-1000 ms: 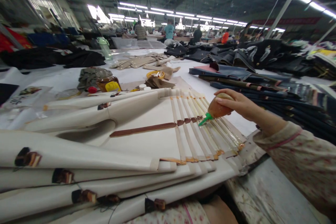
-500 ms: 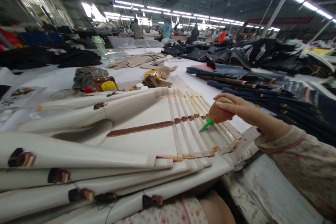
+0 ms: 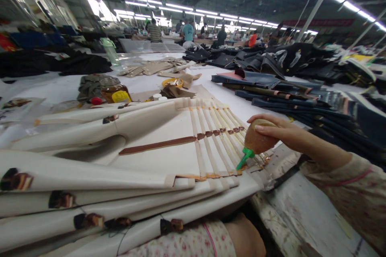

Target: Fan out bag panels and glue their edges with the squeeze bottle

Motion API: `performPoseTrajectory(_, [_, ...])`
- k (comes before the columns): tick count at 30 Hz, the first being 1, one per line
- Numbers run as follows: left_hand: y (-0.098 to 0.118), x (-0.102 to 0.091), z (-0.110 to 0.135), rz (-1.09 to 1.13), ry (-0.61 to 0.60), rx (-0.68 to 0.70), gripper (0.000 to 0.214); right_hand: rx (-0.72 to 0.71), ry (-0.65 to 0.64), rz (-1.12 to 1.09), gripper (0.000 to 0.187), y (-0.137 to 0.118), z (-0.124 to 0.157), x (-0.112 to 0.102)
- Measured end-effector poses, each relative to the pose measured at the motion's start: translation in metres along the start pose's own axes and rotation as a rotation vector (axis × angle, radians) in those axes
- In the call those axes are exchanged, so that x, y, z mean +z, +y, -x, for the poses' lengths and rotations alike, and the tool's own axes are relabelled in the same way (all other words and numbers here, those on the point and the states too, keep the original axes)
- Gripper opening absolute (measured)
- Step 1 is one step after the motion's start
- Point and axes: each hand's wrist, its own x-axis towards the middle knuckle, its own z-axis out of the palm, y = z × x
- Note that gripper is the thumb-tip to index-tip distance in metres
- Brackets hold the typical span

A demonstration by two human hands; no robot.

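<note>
My right hand (image 3: pixel 279 132) is wrapped round a small brown glue bottle (image 3: pixel 256 142) with a green nozzle (image 3: pixel 245 158). The nozzle tip points down at the near ends of several overlapped cream strips (image 3: pixel 223 140) fanned out on a stack of cream bag panels (image 3: pixel 120 156). A brown band (image 3: pixel 157 145) runs across the top panel. Glossy glue lines shine on the strips at the right. My left hand is hidden; only a floral sleeve and forearm (image 3: pixel 217 241) show below the stack at the bottom edge.
A jar with a yellow label (image 3: pixel 116 92), a yellow ring (image 3: pixel 171 82) and tan pieces (image 3: pixel 150 68) lie further back on the white table (image 3: pixel 69 86). Dark blue leather pieces (image 3: pixel 286 92) are stacked to the right. People stand far behind. A stained table edge (image 3: pixel 298 213) lies near me.
My right hand has drawn the glue bottle along the strips toward me, from the brown band down to their near ends. The view has shifted slightly.
</note>
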Motion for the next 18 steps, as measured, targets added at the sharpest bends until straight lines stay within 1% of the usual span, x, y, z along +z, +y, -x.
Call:
performPoseTrajectory(4, [0.004, -0.015, 0.010, -0.050, -0.094, 0.017, 0.025, -0.001, -0.014, 0.000, 0.043, -0.006, 0.008, 0.001])
performPoseTrajectory(6, [0.006, -0.019, 0.013, -0.060, -0.108, 0.019, 0.026, -0.024, -0.024, 0.004, 0.042, -0.004, 0.008, 0.001])
performPoseTrajectory(8, [0.007, -0.019, 0.013, -0.064, -0.097, 0.023, 0.026, -0.040, -0.011, -0.008, 0.043, 0.002, 0.006, 0.001])
performPoseTrajectory(11, [0.006, -0.016, 0.011, -0.050, -0.057, 0.012, 0.021, -0.012, 0.046, -0.055, 0.048, 0.011, 0.001, 0.001])
performPoseTrajectory(13, [0.006, -0.015, 0.010, -0.035, -0.039, 0.000, 0.018, -0.015, 0.058, -0.069, 0.047, 0.014, 0.000, 0.002])
performPoseTrajectory(16, [0.006, -0.017, 0.010, -0.035, -0.079, 0.010, 0.021, -0.058, 0.035, -0.071, 0.044, 0.016, 0.001, 0.004])
performPoseTrajectory(18, [0.006, -0.019, 0.012, -0.042, -0.107, 0.017, 0.023, -0.054, 0.040, -0.079, 0.046, 0.016, 0.002, 0.004])
